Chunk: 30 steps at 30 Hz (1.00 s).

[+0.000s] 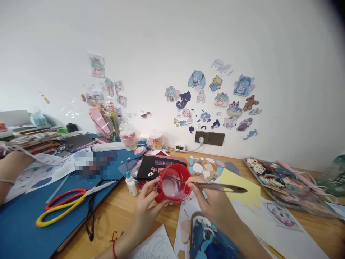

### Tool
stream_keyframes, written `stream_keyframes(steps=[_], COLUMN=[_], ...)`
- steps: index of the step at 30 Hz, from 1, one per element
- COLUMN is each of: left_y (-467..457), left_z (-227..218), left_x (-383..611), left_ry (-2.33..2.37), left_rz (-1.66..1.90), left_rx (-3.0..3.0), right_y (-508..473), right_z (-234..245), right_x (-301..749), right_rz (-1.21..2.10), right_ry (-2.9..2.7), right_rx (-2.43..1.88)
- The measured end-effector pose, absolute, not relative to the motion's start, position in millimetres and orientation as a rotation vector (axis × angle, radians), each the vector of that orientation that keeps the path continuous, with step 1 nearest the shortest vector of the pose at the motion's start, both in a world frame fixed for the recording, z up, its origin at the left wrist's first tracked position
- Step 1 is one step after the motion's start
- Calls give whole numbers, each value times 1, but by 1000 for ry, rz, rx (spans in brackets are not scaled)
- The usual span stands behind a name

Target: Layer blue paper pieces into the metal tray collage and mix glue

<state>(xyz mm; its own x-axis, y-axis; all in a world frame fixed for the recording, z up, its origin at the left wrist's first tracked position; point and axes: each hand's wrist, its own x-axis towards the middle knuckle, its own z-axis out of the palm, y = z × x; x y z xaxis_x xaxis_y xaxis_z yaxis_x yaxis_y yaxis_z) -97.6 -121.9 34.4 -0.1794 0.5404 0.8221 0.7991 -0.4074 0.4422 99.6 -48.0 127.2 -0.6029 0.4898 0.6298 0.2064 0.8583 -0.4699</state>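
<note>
My left hand (145, 207) is closed around the side of a small red cup (174, 177) that is tipped toward me, with pale liquid inside. In a pinch, my right hand (212, 203) holds a metal spoon (215, 187) by its handle. The spoon's bowl sits inside the cup, in the liquid. Both hands hover just above the wooden desk (126, 212), over loose paper sheets (155, 246). A small white glue bottle (131, 183) stands just left of the cup.
Red and yellow scissors (68, 203) lie on a blue mat (21, 223) at left. A black book (155, 166), yellow paper (242, 187) and sticker cut-outs (207, 166) lie behind the cup. Another person's arm (10, 169) is at far left. Stickers cover the wall.
</note>
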Motion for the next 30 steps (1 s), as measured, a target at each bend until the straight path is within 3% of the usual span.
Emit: stream_keyframes(steps=[12, 23, 30], left_y=[-123, -122, -125], left_z=[37, 37, 37], left_x=[-97, -100, -98], left_ry=[-1594, -1678, -1712], left_rz=[-1574, -1546, -1581], left_rx=[-1765, -1757, -1742], right_y=[-37, -39, -36], right_z=[113, 131, 137], right_x=[94, 111, 120], right_rz=[1012, 499, 203], right_ry=[-1761, -2023, -2186], right_rx=[-864, -644, -248])
